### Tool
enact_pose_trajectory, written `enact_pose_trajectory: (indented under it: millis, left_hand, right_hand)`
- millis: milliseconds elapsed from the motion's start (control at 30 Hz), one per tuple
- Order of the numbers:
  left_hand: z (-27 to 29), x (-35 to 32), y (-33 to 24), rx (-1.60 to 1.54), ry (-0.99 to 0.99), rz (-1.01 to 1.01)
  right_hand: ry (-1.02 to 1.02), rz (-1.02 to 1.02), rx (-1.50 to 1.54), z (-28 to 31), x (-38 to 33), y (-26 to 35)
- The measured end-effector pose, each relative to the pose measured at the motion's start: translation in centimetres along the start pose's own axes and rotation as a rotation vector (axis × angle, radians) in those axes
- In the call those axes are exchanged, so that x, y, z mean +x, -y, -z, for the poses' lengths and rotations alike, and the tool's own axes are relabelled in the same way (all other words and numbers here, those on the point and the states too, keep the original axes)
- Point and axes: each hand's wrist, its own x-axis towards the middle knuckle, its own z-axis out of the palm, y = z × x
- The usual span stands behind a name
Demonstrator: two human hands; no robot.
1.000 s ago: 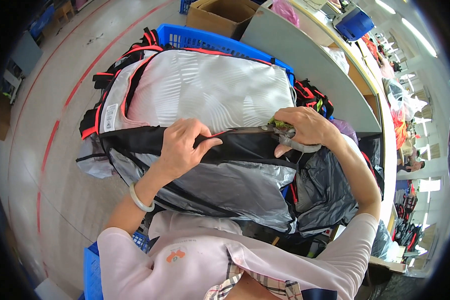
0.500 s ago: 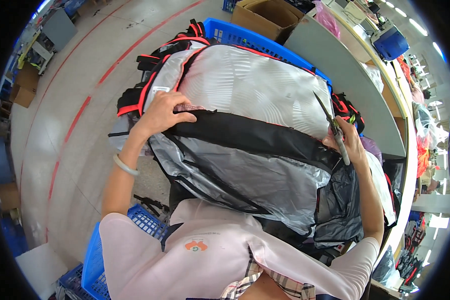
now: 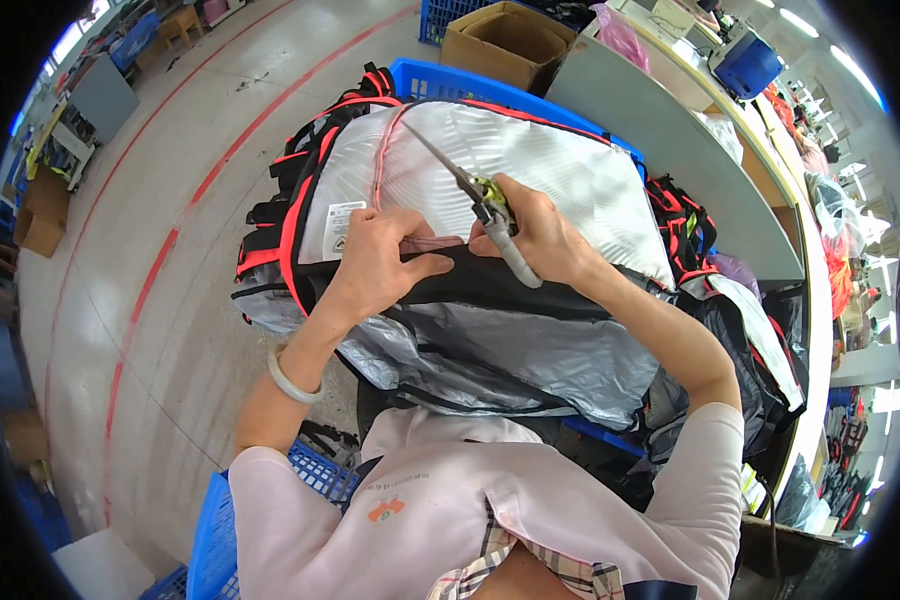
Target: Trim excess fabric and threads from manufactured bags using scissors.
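A large bag [image 3: 540, 160] with a whitish patterned panel, red piping and black straps lies in front of me. Along its near side runs a black fabric band [image 3: 560, 287], and silver lining [image 3: 530, 350] hangs below. At the seam above the band, my left hand [image 3: 375, 265] pinches the fabric edge between thumb and fingers. My right hand [image 3: 545, 235] is wrapped round a pair of scissors [image 3: 515, 255] with a grey handle, blades pointing up and left over the panel. Its thumb and fingertip meet the same edge, close to my left hand.
The bag rests over a blue plastic crate [image 3: 420, 75]. Behind stands an open cardboard box [image 3: 510, 45]. A grey partition [image 3: 670, 140] and a long bench run along the right. Another bag [image 3: 745, 330] lies at right, and a blue basket [image 3: 215, 530] stands at lower left.
My right hand has moved left with the scissors, from the bag's right end to beside my left hand. My left hand has shifted slightly right and down along the seam.
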Motion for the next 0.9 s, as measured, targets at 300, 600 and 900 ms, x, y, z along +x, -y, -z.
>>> enact_pose_trajectory:
  millis: [300, 600, 900]
  left_hand:
    - [-5.6, -0.4, 1.6, 0.401, -0.461, -0.218]
    - [-6.8, -1.4, 3.2, 0.268, -0.637, -0.140]
    - [-6.7, -1.4, 2.8, 0.250, -0.641, -0.164]
  right_hand:
    - [-0.185, 0.416, -0.409, -2.1, 0.0, -2.2]
    - [-0.216, 0.257, -0.496, 5.1, -2.7, -5.0]
    - [0.138, 0.131, -0.605, 5.5, -3.8, -6.5]
